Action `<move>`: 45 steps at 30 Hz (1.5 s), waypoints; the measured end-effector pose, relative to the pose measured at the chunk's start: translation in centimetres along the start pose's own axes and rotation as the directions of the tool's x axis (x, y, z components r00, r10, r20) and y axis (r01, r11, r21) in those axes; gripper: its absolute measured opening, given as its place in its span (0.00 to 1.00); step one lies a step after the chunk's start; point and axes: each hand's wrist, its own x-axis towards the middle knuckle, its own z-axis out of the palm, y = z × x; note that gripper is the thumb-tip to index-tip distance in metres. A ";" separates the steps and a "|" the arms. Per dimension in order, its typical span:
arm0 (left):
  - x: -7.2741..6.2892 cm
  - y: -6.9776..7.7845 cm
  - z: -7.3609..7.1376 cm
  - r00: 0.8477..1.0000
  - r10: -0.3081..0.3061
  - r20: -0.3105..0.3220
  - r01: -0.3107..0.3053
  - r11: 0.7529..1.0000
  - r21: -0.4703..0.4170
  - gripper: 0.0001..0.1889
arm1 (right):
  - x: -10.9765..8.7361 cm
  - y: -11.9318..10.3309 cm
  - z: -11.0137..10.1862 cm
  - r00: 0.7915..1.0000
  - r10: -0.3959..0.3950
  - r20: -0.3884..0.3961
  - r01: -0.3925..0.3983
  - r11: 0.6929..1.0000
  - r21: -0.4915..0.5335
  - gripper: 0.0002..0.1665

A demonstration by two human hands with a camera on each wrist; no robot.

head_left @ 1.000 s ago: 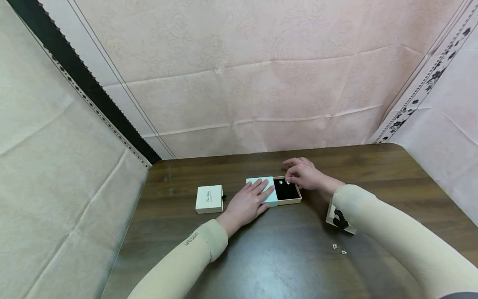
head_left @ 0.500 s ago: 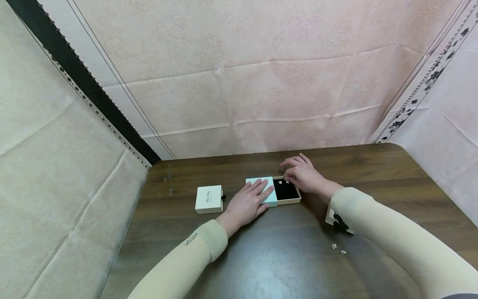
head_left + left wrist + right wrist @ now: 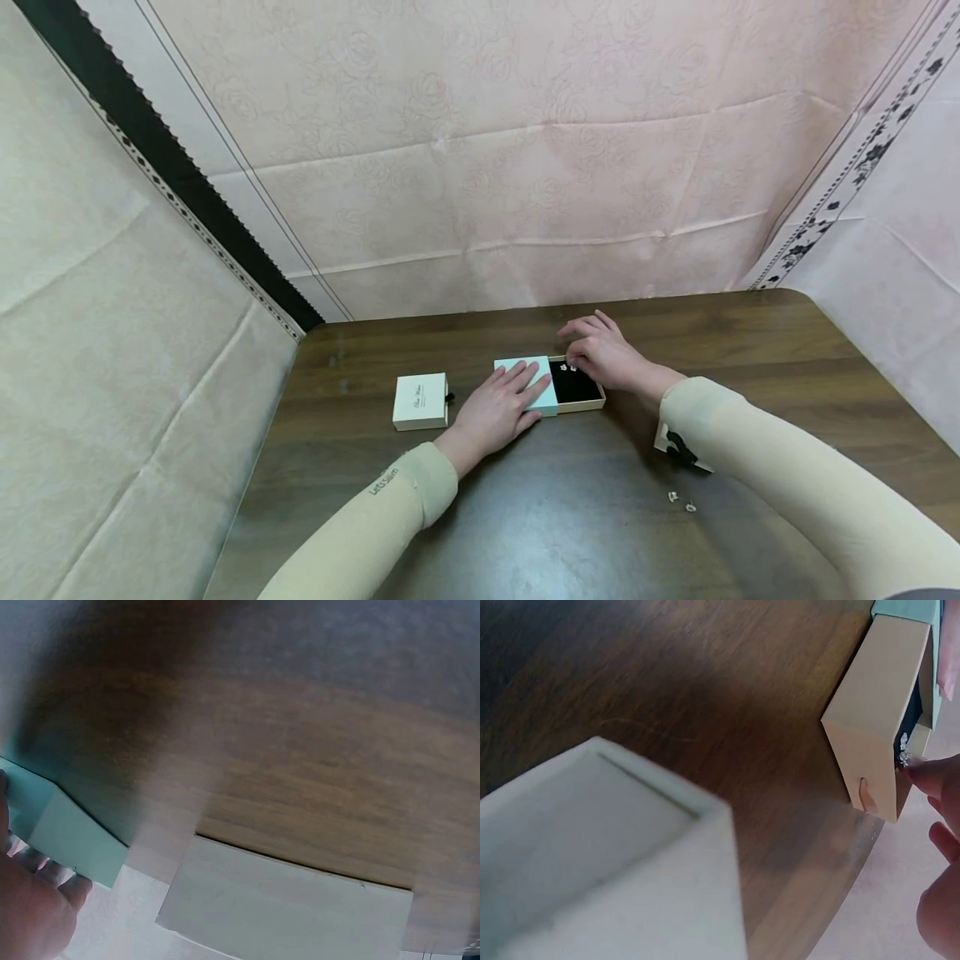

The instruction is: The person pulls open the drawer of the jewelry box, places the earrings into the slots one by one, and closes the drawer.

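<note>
In the head view my left hand (image 3: 491, 410) rests with spread, straight fingers on the turquoise sleeve (image 3: 550, 398) of a jewellery box. Its cream drawer (image 3: 581, 406), lined in black, is pulled out to the right. Two small sparkling earrings sit near the drawer's far side, one of them a stud earring (image 3: 564, 367) apart from my fingers. My right hand (image 3: 603, 357) reaches over the drawer, thumb and forefinger at the other earring (image 3: 904, 752), which the right wrist view shows against the fingertip. The hand partly hides that earring.
A closed white box (image 3: 420, 402) with a black tab stands left of the turquoise one. Partly under my right sleeve lies a white tray-like box (image 3: 652, 862) with a black item (image 3: 681, 448). Nearer me, two small shiny pieces (image 3: 672, 497) lie on the wooden table.
My right hand has shifted slightly left over the drawer, and the earring at its fingertips has moved closer to the other one. My left hand has stayed on the sleeve.
</note>
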 end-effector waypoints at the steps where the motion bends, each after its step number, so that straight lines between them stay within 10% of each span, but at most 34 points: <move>1: 0.0 0.0 0.0 1.000 0.002 -0.003 -0.002 1.000 0.001 0.33 | 0.0 0.0 -0.1 1.000 0.006 0.007 -0.006 1.000 0.003 0.10; 28: 0.0 0.1 -0.1 1.000 -0.001 0.003 0.001 1.000 0.005 0.33 | -0.3 0.3 0.3 1.000 -0.017 0.000 0.017 0.997 -0.070 0.10; 45: -0.1 0.1 0.1 1.000 -0.007 -0.001 0.007 1.000 -0.002 0.32 | -0.8 0.3 -0.7 0.988 0.113 0.109 -0.128 0.982 0.139 0.14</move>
